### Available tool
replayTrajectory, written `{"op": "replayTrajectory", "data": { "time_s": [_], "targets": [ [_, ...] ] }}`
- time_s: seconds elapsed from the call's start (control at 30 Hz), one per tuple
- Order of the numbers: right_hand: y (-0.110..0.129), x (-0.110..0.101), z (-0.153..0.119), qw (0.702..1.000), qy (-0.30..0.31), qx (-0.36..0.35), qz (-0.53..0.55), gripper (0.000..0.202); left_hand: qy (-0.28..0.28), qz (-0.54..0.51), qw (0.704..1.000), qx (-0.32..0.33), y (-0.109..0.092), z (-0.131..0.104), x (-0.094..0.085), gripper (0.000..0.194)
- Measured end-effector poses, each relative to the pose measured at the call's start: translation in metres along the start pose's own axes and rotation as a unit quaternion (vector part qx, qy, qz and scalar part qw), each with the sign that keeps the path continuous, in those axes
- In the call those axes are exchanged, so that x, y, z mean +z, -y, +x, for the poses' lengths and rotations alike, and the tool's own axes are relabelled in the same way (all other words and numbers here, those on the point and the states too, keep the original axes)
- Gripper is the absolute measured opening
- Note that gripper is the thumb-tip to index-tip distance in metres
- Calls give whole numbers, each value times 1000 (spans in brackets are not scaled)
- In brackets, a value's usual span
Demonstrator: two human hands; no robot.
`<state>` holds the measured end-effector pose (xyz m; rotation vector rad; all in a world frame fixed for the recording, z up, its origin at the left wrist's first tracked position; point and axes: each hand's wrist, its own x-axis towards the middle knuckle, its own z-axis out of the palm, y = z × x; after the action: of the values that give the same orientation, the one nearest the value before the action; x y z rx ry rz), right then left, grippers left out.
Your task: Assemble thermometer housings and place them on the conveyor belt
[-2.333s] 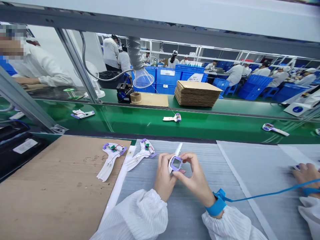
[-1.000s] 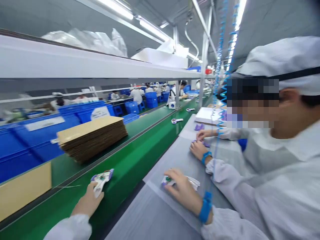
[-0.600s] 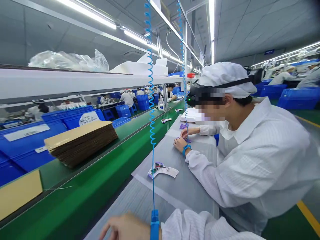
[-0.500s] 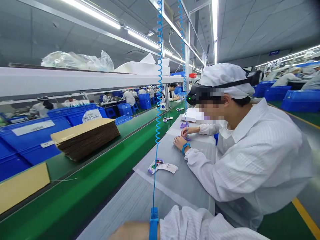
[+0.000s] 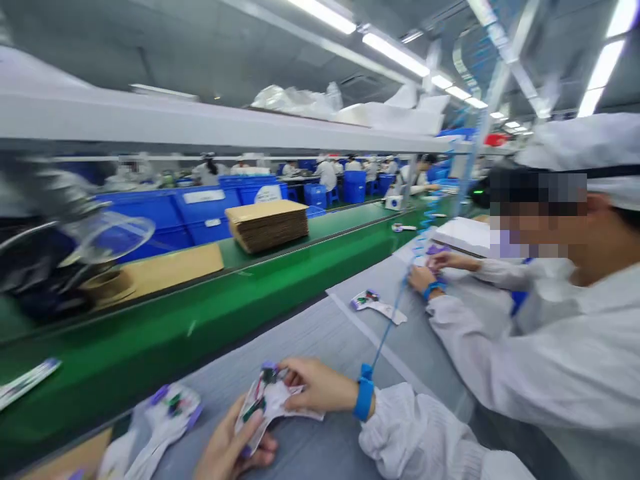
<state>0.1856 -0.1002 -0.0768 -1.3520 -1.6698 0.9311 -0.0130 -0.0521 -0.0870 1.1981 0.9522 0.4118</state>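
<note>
While blurred w/ motion, held one shell half (image 5: pixel 267 403) over grey mat (image 5: pixel 320 333): left hand (image 5: pixel 227 450) cupped under it, right hand (image 5: pixel 315 387) pinching top edge. 2nd half (image 5: pixel 170 410) lay just left.

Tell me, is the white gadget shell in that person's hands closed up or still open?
Open. The white shell, held by the left hand and right hand, shows bare red and green wiring inside; no cover sits over it.

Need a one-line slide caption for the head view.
Both hands, left hand and right hand, hold an open thermometer half-shell beside a green conveyor.
</note>
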Motion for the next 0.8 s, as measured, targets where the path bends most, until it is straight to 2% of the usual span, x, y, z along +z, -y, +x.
{"op": "replayTrajectory", "data": {
  "time_s": [0.07,0.13,0.23,0.33,0.4,0.47,0.53,0.6,0.67,0.8],
  "targets": [
    [7,10,-2,998,42,-21,29,41,83,-31,996,-33,-4,-14,9,82],
    [12,16,-2,995,76,-40,46,28,122,-59,990,-31,-4,-20,16,84],
    [18,16,4,992,102,-70,27,25,103,-88,991,18,1,-19,19,81],
    [23,11,12,986,149,-73,24,24,95,-92,991,22,4,-18,19,79],
    [25,12,14,989,132,-41,53,18,106,-91,990,17,4,-19,18,80],
    [24,16,14,995,78,-15,67,21,116,-95,988,20,3,-20,17,79],
    [23,18,10,997,49,-25,59,19,131,-103,986,24,2,-21,16,78],
    [20,16,6,995,52,-61,60,13,141,-110,983,29,2,-21,16,72],
    [17,11,3,992,58,-94,64,10,129,-111,985,38,3,-20,17,59],
    [9,0,1,990,27,-140,17,9,15,-69,993,90,3,-17,23,36]
  ]
}}
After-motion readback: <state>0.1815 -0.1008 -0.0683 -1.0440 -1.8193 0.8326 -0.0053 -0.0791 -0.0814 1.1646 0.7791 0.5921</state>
